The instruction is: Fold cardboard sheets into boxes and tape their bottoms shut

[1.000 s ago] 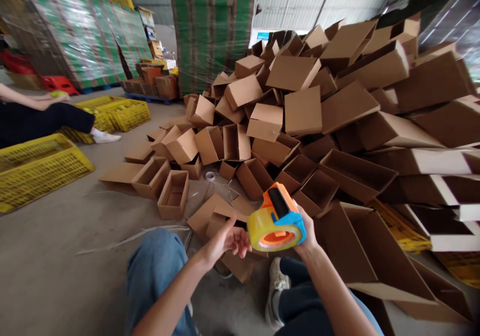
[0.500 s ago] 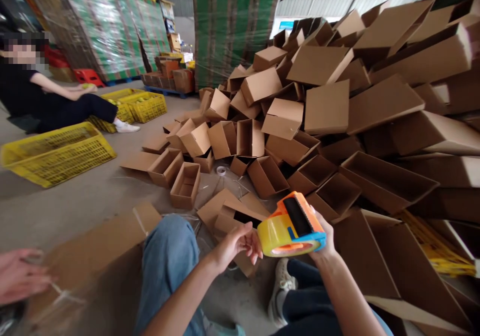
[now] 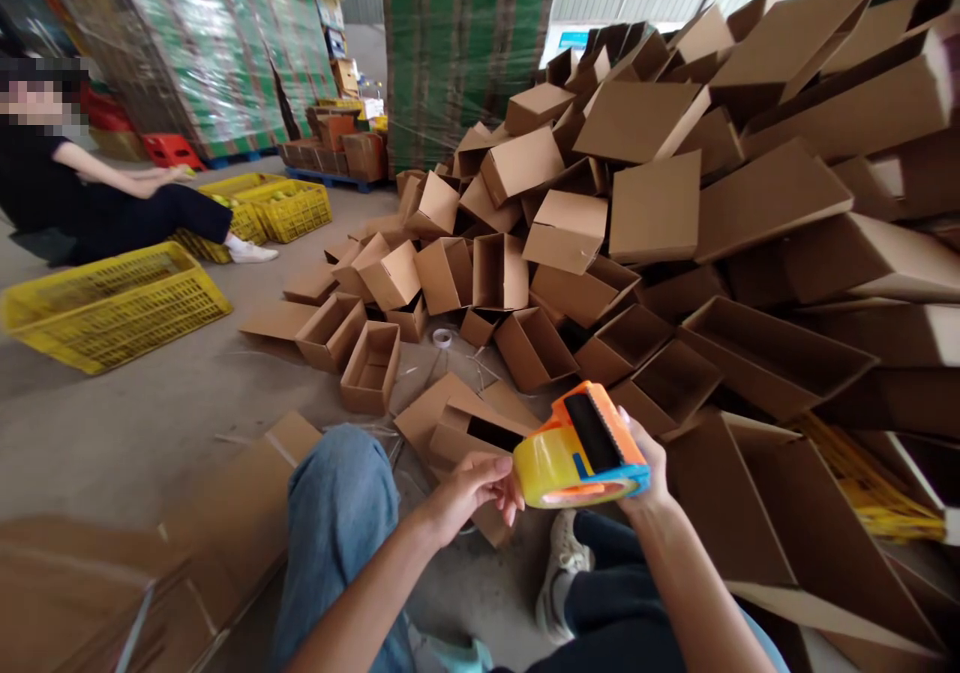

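My right hand (image 3: 646,461) grips an orange and blue tape dispenser (image 3: 598,431) from its right side. A wide roll of yellowish clear packing tape (image 3: 553,465) sits in the dispenser, facing left. The fingers of my left hand (image 3: 480,488) are curled and pinch at the roll's left edge; I cannot make out a loose tape end. Both hands are above the floor in front of my knees. Just behind them lies a small, partly open cardboard box (image 3: 457,423).
A big heap of open cardboard boxes (image 3: 654,208) rises ahead and to the right. Strapped cardboard (image 3: 67,578) lies at lower left. Yellow crates (image 3: 120,303) stand on the left, near a seated person (image 3: 97,178). A white tape roll (image 3: 442,338) lies on the floor.
Another person's hand at the lower left has gone out of view, and a strapped cardboard piece now shows there, blurred. My hands and the tape dispenser have barely moved.
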Demonstrator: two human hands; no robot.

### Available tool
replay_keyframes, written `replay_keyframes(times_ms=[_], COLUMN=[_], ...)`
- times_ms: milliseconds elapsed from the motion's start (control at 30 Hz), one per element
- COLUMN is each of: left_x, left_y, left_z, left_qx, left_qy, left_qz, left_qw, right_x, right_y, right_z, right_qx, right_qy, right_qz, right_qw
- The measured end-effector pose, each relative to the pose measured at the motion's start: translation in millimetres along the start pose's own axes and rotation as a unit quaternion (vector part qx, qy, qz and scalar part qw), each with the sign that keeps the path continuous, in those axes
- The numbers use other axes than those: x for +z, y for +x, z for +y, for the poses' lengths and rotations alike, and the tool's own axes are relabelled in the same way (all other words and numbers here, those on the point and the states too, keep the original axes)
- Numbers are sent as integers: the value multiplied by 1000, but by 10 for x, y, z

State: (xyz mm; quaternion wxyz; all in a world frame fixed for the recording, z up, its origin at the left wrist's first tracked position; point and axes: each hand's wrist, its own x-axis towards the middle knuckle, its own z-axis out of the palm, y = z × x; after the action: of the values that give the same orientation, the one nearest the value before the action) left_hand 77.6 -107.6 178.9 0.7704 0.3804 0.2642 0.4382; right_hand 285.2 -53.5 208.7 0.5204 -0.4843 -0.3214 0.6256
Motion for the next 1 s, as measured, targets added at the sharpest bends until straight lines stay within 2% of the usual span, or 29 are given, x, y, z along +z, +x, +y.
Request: replay_keyframes(times_ms=[200,400,600,867,1000], left_x=[38,58,71,142,134], left_y=[-12,-20,-30,-12,1], left_z=[59,60,62,49,28], left_qx=[-16,-7,7,25,32], left_qy=[-41,-35,-40,-30,-32], left_qz=[6,11,18,66,70], left_qw=[999,999,999,997,997], right_x=[47,76,109,116,111], right_y=[-42,-54,-90,-102,-100], right_z=[-35,-54,-96,-99,-94], right_qx=[22,13,44,28,31], right_qy=[-3,2,6,14,3], right_qz=[-9,-16,-18,-12,-24], right_qw=[1000,1000,999,999,999])
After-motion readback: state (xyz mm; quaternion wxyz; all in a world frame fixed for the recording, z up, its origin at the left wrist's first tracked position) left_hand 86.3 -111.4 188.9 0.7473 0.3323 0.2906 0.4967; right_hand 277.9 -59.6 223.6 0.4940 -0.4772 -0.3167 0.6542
